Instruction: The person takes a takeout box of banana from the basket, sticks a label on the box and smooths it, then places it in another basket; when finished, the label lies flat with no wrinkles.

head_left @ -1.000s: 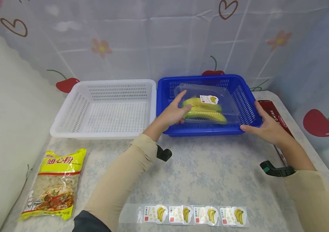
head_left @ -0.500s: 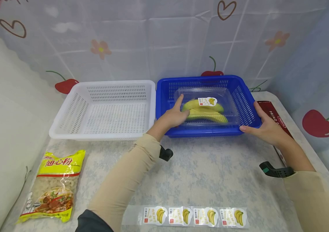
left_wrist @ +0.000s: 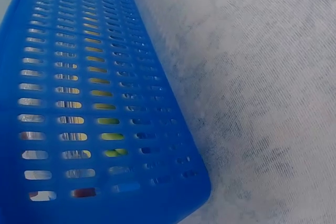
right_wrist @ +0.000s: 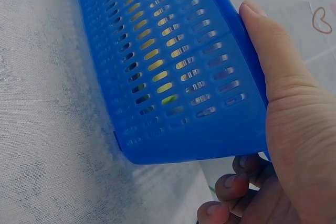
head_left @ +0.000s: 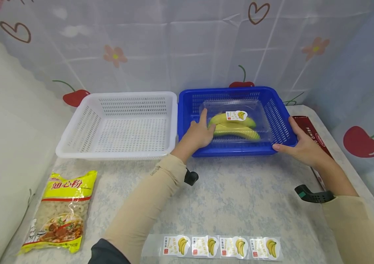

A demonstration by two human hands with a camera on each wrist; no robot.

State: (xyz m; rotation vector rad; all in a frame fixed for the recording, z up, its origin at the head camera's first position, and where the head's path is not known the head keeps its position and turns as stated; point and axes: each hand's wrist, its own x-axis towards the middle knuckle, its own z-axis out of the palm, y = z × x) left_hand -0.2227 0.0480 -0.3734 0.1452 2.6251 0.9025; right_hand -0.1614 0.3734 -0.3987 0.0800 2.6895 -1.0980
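A clear plastic box (head_left: 263, 126) with bananas (head_left: 236, 131) inside and a banana label (head_left: 236, 116) on its lid lies in the blue basket (head_left: 233, 149). At the box's left edge is my left hand (head_left: 196, 135), index finger and thumb extended over it; its other fingers are partly hidden. My right hand (head_left: 307, 146) grips the basket's front right corner. The right wrist view shows the thumb (right_wrist: 278, 51) along the rim and fingertips (right_wrist: 231, 186) by the end wall. No hand shows in the left wrist view, only the basket's slotted side (left_wrist: 94, 129).
Left of the blue basket stands a white basket (head_left: 117, 155). A yellow bag of pasta (head_left: 61, 212) lies at the front left. A strip of banana labels (head_left: 221, 247) lies along the front. A dark red box (head_left: 312, 132) is partly behind my right hand.
The plastic box has come down from a tilt to lie flatter in the blue basket. My left hand has turned and loosened at its left edge. My right hand stays on the corner.
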